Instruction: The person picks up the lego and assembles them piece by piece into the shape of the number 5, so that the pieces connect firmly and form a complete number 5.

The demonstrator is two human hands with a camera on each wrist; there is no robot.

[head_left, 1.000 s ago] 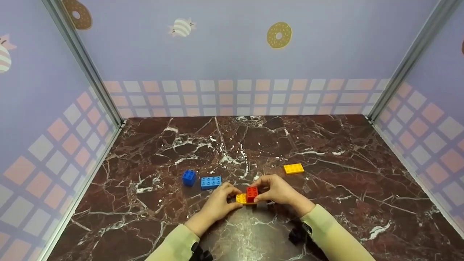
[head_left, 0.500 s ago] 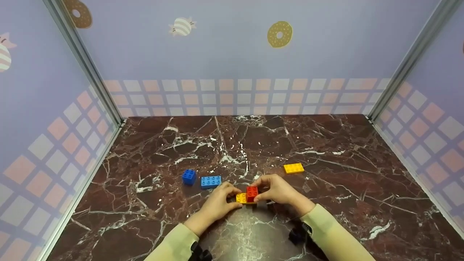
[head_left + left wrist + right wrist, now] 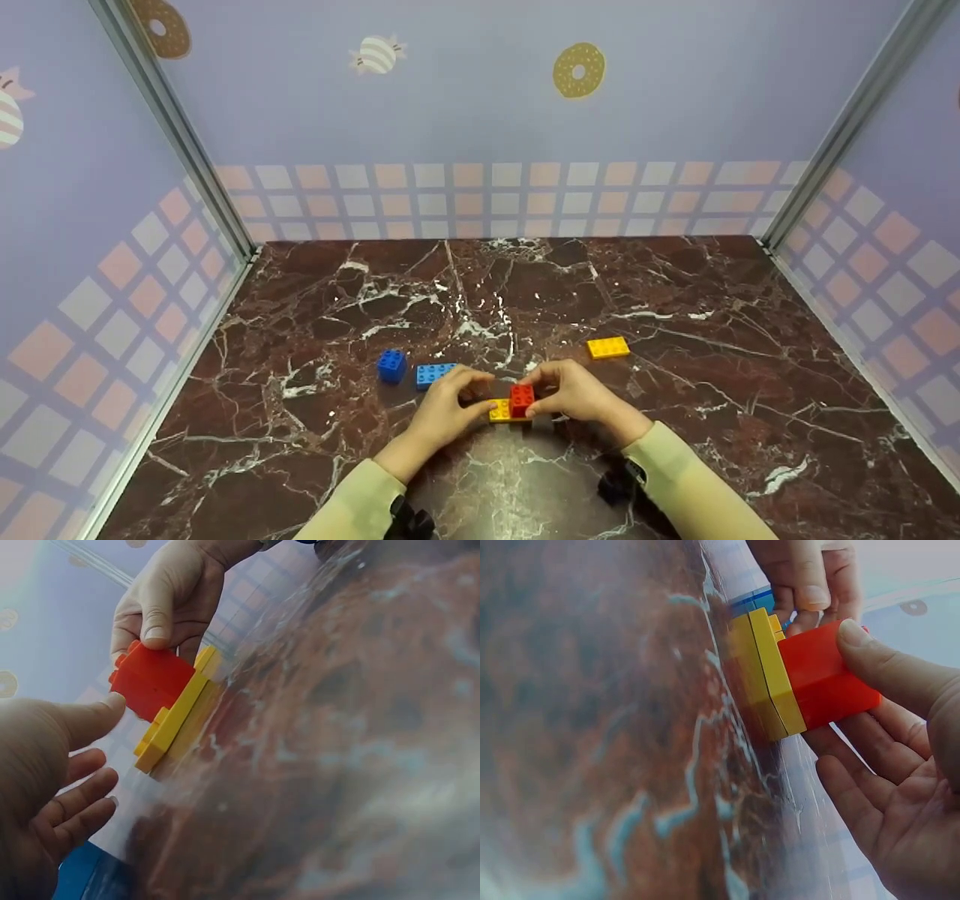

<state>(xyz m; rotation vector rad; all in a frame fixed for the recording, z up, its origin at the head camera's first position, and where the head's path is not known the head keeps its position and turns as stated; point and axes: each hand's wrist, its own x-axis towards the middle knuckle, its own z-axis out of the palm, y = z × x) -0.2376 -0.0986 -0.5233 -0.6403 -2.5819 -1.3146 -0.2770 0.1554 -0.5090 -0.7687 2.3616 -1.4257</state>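
Note:
A red brick (image 3: 521,401) stands on one end of a flat yellow brick (image 3: 499,410), whose studs show at its left end. My right hand (image 3: 577,394) pinches the red brick between thumb and fingers; in the right wrist view its thumb (image 3: 881,652) lies against the red side. My left hand (image 3: 439,411) is just left of the yellow brick, thumb and fingers spread apart and holding nothing. The left wrist view shows a gap between those fingers (image 3: 82,806) and the yellow brick (image 3: 169,727).
Behind my left hand lies a light blue brick (image 3: 427,376), partly hidden by the fingers. Left of it is a dark blue brick (image 3: 391,366). Another flat yellow brick (image 3: 607,348) lies to the right on the marbled table (image 3: 675,420). Patterned walls (image 3: 480,112) enclose three sides.
My left hand has let go of the yellow brick and drawn back slightly left, its fingers now over part of the light blue brick. The right hand keeps its hold on the red brick.

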